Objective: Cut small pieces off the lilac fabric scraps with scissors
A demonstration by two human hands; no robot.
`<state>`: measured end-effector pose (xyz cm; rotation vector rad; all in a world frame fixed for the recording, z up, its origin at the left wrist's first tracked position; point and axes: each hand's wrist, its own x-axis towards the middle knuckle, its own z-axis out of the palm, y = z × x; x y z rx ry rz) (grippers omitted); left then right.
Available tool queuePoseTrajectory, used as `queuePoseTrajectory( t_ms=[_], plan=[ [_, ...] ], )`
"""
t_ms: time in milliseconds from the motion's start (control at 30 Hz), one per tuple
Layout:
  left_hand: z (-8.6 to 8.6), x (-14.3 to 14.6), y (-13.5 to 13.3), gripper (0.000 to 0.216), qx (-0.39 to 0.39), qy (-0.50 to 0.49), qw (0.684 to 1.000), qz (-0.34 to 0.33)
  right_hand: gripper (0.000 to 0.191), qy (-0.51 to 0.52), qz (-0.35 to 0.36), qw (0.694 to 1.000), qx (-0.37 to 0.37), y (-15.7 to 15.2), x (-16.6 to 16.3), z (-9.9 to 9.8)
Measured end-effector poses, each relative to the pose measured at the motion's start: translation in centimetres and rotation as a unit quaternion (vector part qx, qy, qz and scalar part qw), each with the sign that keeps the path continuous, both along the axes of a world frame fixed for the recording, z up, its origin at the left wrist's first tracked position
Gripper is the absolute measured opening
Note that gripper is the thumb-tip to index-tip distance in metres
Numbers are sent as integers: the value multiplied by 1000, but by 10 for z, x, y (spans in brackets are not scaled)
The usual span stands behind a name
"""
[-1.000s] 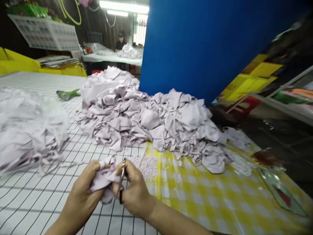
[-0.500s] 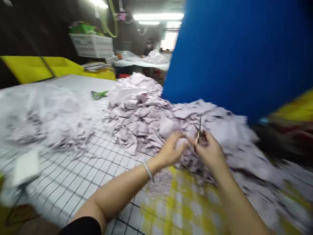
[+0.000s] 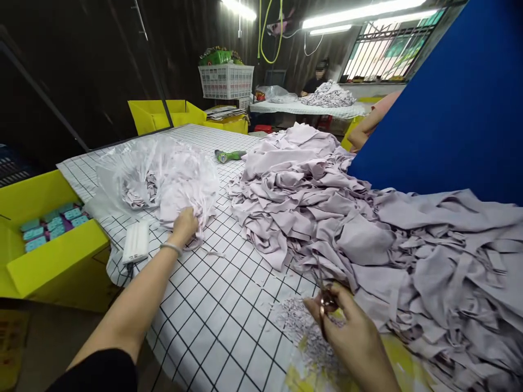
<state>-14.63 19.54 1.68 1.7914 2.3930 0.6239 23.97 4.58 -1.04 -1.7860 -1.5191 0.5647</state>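
Note:
My left hand [image 3: 186,225] reaches to the lilac cloth pieces [image 3: 175,201] at the mouth of a clear plastic bag [image 3: 118,158]. Its fingers are curled onto the fabric, their tips partly hidden. In my right hand [image 3: 347,321] is a pair of scissors [image 3: 324,299], blades pointing away from me over the table. Beyond the scissors lies a large heap of lilac cloth pieces [image 3: 298,190]. Small fabric trimmings [image 3: 302,321] are scattered beneath my right hand, partly over a yellow and white checked sheet [image 3: 398,351].
A white power bank-like block [image 3: 136,242] sits at the left edge of the grid-patterned table [image 3: 229,305]. A green tool [image 3: 229,156] lies farther back. Yellow bins [image 3: 57,261] flank the left side; a blue panel [image 3: 445,120] rises at right. Another person [image 3: 321,79] works behind.
My left hand has moved from beside the scissors to the bagged cloth at left. My right hand, still holding the scissors, is lower in view. The view has turned left.

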Motion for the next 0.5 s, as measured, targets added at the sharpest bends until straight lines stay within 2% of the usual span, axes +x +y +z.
queuePoseTrajectory(
  t_ms=[67,167,233,267,333,367,433,500],
  plan=[
    [-18,15,-42,13,-44,20,998,-42,49,13,7,1000,4,-4,-22,-2],
    [-38,38,-118,16,-101,26,988,-110,43,55,35,997,-48,-13,-45,-5],
    [-35,43,-155,20,-128,10,979,-161,40,76,66,992,-71,-19,-57,-5],
    [-28,41,-166,20,-138,-10,971,-195,40,80,81,991,-75,-21,-61,-4],
    [-11,31,-170,18,-140,-61,957,-246,40,79,97,989,-75,-24,-66,-3],
    [-3,24,-165,21,-124,-78,957,-250,40,76,98,990,-72,-26,-67,-2],
    [10,11,-149,23,-52,-63,976,-204,39,71,96,991,-63,-29,-68,-2],
    [13,5,-131,22,38,-6,987,-159,39,72,97,991,-62,-33,-68,-3]
  ],
)
